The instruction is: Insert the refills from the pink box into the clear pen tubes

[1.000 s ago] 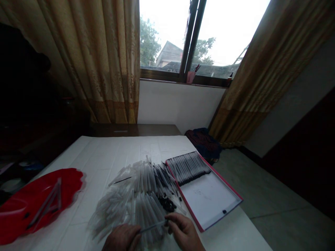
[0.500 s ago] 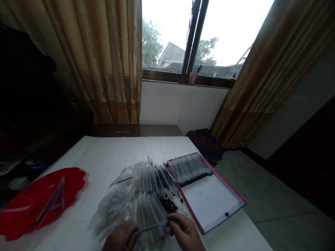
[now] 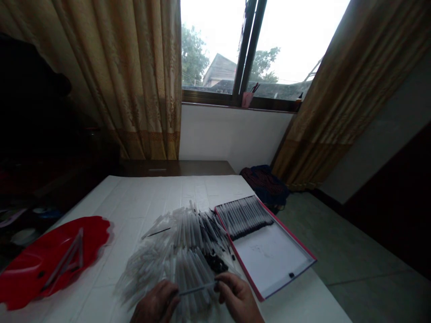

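A thin translucent tube (image 3: 198, 289) lies level between my hands, low in the view. My left hand (image 3: 156, 303) is closed on its left end, and my right hand (image 3: 235, 297) pinches the right end, where a small dark tip shows. Under and beyond them spreads a pile of clear tubes (image 3: 144, 264), some with dark parts. Small black caps (image 3: 217, 263) are heaped just above my right fingers. To the right, a shallow red-edged box (image 3: 245, 274) holds a row of tubes with black ends (image 3: 247, 215) in its far half.
A red scalloped tray (image 3: 23, 260) with a few clear tubes is at the left of the white table (image 3: 141, 188). Dark cloth (image 3: 266, 184) lies beyond the table's far right corner. A pink cup (image 3: 247, 99) stands on the window sill.
My left hand has shifted very slightly up and left. Both hands still hold the tube, and the other objects look the same.
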Tool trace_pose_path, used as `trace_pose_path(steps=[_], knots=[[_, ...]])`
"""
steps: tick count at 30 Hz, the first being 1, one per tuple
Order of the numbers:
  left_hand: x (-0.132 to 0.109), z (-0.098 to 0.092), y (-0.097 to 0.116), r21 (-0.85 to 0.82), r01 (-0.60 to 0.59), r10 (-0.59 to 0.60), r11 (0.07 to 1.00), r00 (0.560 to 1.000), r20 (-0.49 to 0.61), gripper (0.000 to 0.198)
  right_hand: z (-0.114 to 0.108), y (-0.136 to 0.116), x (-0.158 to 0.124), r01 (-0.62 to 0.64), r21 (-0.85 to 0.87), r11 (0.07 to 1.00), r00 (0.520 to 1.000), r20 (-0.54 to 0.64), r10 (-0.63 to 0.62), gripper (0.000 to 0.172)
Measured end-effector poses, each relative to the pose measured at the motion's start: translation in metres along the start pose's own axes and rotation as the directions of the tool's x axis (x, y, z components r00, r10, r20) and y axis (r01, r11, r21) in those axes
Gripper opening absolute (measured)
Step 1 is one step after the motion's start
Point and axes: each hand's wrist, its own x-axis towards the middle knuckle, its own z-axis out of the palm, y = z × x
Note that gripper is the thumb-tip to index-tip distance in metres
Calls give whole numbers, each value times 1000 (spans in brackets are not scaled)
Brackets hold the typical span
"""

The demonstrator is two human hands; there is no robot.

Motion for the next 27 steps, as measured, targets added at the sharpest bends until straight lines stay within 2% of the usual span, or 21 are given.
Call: trace_pose_path(steps=[4,8,10,15,20,22,27], knots=[[0,1,-2,23,4,-3,1000,1000,-11,21,-1,2,0,-1,14,1000,1000,5,1,30],[-2,5,-2,-34,54,-55,998,998,-35,25,-1,2,2,-1,8,1000,1000,-2,1,30],[-1,4,1,-57,65,-68,996,996,-51,21,0,2,2,-5,13,1000,1000,-5,5,31],[7,-2,7,-38,20,-22,999,998,-57,20,-1,1,1,-4,33,999,1000,3,4,32],[3,2,3,-16,17,-18,1000,996,-83,27,-1,5,2,8,39,999,1000,-17,-7,34],[1,3,1,-18,20,-22,1000,996,-91,24,-1,6,3,11,39,999,1000,-18,-10,35],[5,1,3,14,-45,46,999,994,-97,22,-1,5,2,7,30,1000,1000,-8,-6,37]])
